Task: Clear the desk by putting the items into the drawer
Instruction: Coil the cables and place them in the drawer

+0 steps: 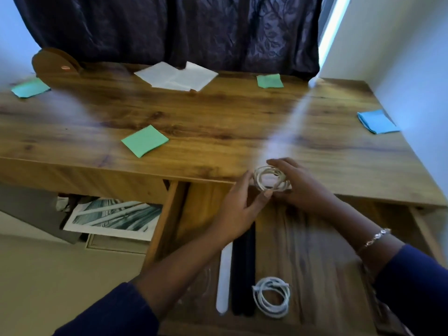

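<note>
A wooden desk (218,122) stood against a dark patterned curtain (169,27), with a white wall (400,57) on the right. The frame was somewhat blurred.

On the desk top lay loose white sheets (177,77) at the back centre. A green note pad (269,81) lay to their right and a second green pad (30,88) at the far left. A third green pad (145,141) lay nearer the front. A blue pad (377,122) lay by the right wall. A round brown wooden piece (55,63) stood at the back left corner.

The drawer (315,251) below the front edge was pulled open. Inside it lay a white coiled cable (271,297), with two dark strips (243,270) just beside it on the left and a white strip (224,280) left of those.

A cream coiled cable (269,178) was held at the desk's front edge, above the back of the drawer. The left hand (238,207) gripped it from the left, thumb and fingers curled on the coil. The right hand (300,187) grasped it from the right, fingers curved over the far side. A bracelet (378,236) was on the right wrist, and both sleeves were dark blue.

Under the desk at left, a printed picture (114,217) lay on the floor.
</note>
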